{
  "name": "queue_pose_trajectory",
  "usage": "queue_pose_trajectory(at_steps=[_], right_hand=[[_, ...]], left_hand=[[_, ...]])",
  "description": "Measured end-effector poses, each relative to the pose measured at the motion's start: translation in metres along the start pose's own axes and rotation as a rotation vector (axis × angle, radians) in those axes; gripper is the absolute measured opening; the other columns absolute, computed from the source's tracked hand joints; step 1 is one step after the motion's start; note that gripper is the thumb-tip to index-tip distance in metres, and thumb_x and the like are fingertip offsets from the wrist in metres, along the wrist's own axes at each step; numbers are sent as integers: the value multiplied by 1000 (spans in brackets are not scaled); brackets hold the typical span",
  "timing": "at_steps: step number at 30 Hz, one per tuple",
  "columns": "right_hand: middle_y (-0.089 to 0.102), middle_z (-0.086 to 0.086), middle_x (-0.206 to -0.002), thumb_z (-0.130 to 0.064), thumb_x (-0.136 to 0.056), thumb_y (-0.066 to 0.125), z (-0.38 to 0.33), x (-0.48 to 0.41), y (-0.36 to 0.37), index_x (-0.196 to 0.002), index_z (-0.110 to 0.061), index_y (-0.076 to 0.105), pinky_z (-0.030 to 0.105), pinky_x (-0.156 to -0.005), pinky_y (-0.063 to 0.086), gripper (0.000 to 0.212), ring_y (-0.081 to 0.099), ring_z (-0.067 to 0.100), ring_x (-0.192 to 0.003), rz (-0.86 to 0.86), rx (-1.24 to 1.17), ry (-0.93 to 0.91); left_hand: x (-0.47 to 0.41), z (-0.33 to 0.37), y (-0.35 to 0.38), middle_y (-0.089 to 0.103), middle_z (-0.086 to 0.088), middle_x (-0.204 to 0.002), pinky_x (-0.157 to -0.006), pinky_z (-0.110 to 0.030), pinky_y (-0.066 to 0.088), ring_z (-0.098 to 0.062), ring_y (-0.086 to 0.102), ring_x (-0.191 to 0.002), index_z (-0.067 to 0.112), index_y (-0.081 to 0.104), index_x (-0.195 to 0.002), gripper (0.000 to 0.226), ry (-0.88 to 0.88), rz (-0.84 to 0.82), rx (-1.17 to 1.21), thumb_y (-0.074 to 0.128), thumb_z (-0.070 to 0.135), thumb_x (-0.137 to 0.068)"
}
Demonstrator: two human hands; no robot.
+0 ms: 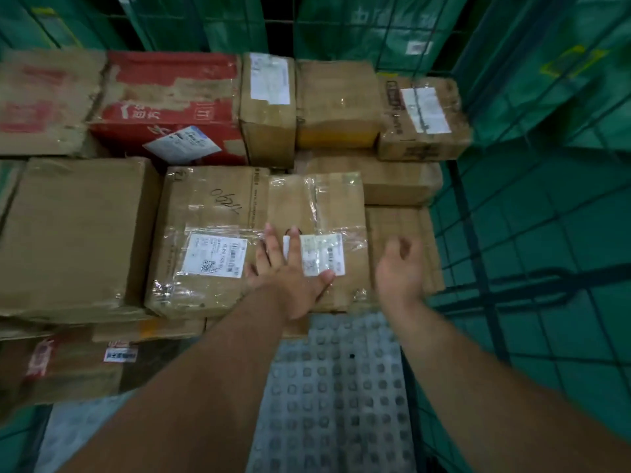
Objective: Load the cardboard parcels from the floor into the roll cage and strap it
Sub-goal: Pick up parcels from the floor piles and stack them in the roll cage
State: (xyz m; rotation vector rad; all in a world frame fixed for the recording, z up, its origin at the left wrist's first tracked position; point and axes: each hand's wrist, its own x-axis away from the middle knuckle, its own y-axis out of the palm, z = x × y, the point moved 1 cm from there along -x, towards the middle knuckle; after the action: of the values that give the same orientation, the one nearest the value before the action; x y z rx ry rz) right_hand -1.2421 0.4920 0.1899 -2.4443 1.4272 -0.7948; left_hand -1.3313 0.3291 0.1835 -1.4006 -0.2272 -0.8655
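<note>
We see brown cardboard parcel (218, 206), creased, with glossy tape wrinkled over white labels, lying flat among stacked boxes inside green wire-mesh roll cage (512, 233). Grey studded base panel (334, 387) nearest us. Our left hand (290, 271) flat on parcel top, fingers straight and spread, gripping nothing. Right hand (399, 268) blurred at parcel's right edge, fingers loosely curled, empty.

Green sacks (345, 29) along the back

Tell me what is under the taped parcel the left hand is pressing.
Another cardboard box peeks out below the front edge of the taped parcel, on which the left hand lies flat. Whatever else supports it is covered.
</note>
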Motion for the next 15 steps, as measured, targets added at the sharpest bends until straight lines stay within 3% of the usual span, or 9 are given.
queue_pose_trajectory(at_steps=[4, 6, 9, 12, 13, 15], right_hand=[[63, 14, -90, -30, -107, 44, 76, 83, -60, -97, -11, 58, 38, -59, 47, 25, 57, 22, -69, -5, 114, 211], [68, 8, -94, -35, -107, 46, 105, 129, -87, -104, -16, 61, 40, -62, 53, 24, 65, 20, -77, -72, 169, 308], [71, 6, -97, -32, -104, 54, 149, 200, -124, -113, -13, 65, 34, -67, 52, 24, 68, 22, -84, -67, 2, 514], [68, 8, -86, -25, -102, 55, 180, 292, -154, -104, -6, 66, 27, -58, 46, 22, 59, 20, -69, 75, -98, 725], [65, 8, -81, -21, -103, 54, 188, 311, -158, -99, -5, 65, 22, -50, 44, 20, 56, 19, -65, 92, -81, 751], [59, 7, -71, -19, -102, 51, 197, 361, -165, -90, -5, 64, 16, -39, 37, 22, 51, 18, -58, 99, -39, 813]], left_hand=[[13, -7, -12, -46, -4, -158, -124, -61, -3, -33, -23, -155, 37, -27, -156, 110, 76, -18, 140, 30, 93, -81], [27, -23, -17, -29, -2, -167, -124, -62, -3, -30, -17, -157, 36, -15, -161, 109, 110, 50, 198, 39, 90, -82], [72, -51, -10, 6, -13, -170, -124, -57, 7, -34, 2, -156, 22, 8, -163, 99, 142, 245, 140, 53, 71, -90], [150, -59, 19, 36, -19, -152, -114, -51, 31, -38, 30, -142, 18, 36, -150, 65, 178, 260, 66, 51, 52, -97], [168, -62, 36, 46, -18, -143, -107, -47, 39, -37, 41, -133, 18, 43, -145, 55, 183, 208, 56, 51, 47, -98], [208, -60, 71, 64, -13, -104, -77, -37, 53, -30, 61, -94, 14, 61, -120, 33, 254, -51, 153, 51, 39, -100]])
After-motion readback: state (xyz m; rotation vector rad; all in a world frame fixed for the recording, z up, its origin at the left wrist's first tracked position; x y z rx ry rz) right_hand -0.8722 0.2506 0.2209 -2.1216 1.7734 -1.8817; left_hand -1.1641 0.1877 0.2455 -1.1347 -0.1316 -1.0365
